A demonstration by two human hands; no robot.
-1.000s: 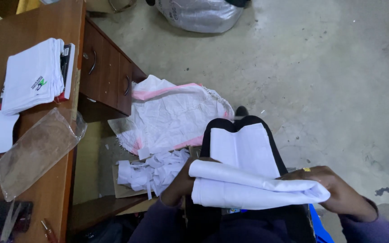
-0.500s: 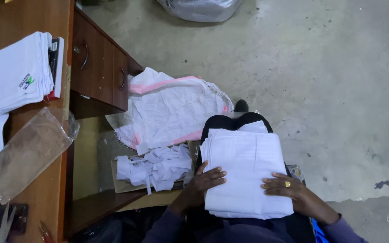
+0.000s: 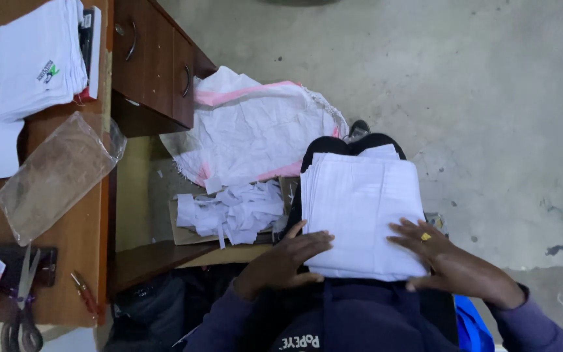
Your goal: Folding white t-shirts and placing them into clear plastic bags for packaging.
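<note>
Wooden tabletop at left. On it: a stack of folded white cloth at the far end, a clear plastic bag lying flat nearer, scissors and a red-handled tool by the near edge. Drawers face the concrete floor. White sack with pink stripe on the floor; paper scraps heaped on cardboard just beside it.

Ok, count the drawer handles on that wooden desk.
2 curved metal drawer handles show on the brown wooden desk: one on the upper drawer front, one on the next drawer front, above the white woven sack. Others may be hidden lower down.
</note>
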